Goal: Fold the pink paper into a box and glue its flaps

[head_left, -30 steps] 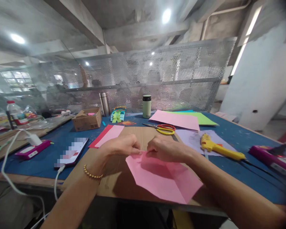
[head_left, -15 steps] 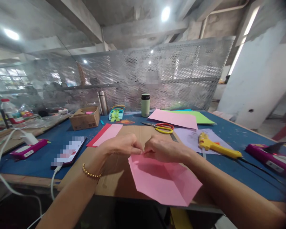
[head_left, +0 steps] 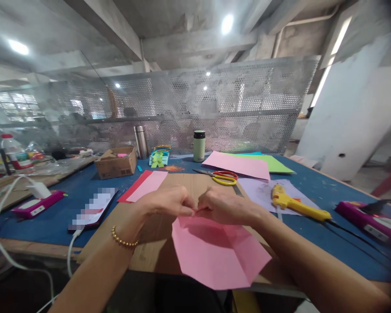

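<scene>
Phone (head_left: 93, 208) lies well left of the left hand (head_left: 167, 202). Left hand has fingers curled tight, pinching the top edge of the pink paper sheet (head_left: 215, 252). Sheet is creased and spreads from below both hands toward the person, over the cardboard sheet (head_left: 156, 243). Right hand (head_left: 226, 205) meets the left at the fingertips, curled closed, pinching the same edge. Scissors (head_left: 223, 177) lie just beyond the right hand, glue gun (head_left: 296, 203) further right.

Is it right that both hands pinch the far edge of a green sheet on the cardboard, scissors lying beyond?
No. The head view shows the sheet is pink, not green. The left hand and right hand do pinch its far edge on the cardboard, scissors lying beyond.
</scene>
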Available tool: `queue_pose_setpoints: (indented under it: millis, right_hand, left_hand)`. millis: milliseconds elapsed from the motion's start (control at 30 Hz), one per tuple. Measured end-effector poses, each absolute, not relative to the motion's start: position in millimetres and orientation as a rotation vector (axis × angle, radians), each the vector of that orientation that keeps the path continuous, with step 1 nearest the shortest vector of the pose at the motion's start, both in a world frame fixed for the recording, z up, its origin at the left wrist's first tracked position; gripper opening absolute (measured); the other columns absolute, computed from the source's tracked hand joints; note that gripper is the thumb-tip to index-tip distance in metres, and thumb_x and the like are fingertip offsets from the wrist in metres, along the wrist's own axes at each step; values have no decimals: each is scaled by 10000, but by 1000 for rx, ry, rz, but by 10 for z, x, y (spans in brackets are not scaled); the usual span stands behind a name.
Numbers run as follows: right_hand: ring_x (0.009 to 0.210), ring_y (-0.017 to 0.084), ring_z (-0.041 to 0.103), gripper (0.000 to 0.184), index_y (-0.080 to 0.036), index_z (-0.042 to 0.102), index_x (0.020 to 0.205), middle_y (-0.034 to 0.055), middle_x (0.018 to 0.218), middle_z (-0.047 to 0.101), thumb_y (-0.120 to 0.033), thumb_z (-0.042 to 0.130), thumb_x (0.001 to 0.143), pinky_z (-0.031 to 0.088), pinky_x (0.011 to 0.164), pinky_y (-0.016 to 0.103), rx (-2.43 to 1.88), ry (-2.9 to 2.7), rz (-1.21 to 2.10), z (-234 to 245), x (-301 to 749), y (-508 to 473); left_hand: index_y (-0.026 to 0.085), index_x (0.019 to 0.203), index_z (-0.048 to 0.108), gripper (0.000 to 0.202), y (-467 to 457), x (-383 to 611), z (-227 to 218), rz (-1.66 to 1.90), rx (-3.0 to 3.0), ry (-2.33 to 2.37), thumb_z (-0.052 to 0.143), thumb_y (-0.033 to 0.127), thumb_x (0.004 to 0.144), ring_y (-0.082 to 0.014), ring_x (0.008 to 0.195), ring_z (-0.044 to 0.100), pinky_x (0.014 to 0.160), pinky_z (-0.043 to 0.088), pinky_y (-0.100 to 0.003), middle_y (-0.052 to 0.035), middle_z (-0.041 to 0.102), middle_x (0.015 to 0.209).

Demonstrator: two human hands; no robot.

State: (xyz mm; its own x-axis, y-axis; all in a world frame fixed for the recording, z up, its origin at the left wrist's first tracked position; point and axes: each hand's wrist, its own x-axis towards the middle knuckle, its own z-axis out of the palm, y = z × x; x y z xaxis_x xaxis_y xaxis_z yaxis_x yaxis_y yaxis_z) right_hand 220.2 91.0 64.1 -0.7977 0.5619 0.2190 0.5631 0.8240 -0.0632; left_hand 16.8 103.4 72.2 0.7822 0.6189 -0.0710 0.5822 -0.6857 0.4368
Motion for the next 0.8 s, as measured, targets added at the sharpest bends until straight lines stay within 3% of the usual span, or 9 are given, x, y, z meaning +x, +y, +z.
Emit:
queue_pose_setpoints:
  millis: [200,367,500,667,800]
  right_hand:
    - [528,87,395,205,-137,699,661,32,622,653,-118,553,804,217,510,249,-950,-2764,3,656,2205,938]
    - [548,95,447,160,-154,704,677,27,656,659,-151,589,788,243,513,240,-1160,-2759,98,776,2308,954]
    - [602,106,488,153,-155,704,707,30,705,676,-127,582,795,267,552,242,-1082,-2801,59,778,2355,964]
    - [654,113,505,180,-139,677,701,30,713,657,-99,562,834,300,602,241,-969,-2819,45,748,2327,953]
    - [665,112,515,149,-138,682,756,29,733,659,-116,571,854,317,612,229,-889,-2850,91,740,2288,939]
  left_hand:
    - [168,489,298,328,1042,152,760,173,2645,829,499,152,748,-74,512,183,525,150,-273,66,178,552]
    - [167,480,294,287,1028,140,787,166,2640,892,489,104,681,-71,493,196,502,135,-280,67,177,538]
    - [162,469,334,270,1017,135,775,182,2643,876,489,111,684,-73,496,201,488,148,-267,64,183,536]
    - [165,516,424,218,1016,122,765,125,2526,947,505,173,718,-81,505,272,480,176,-252,56,276,532]
    - [185,535,350,300,1005,164,777,33,2441,901,519,268,770,-87,519,238,484,167,-260,52,241,565]
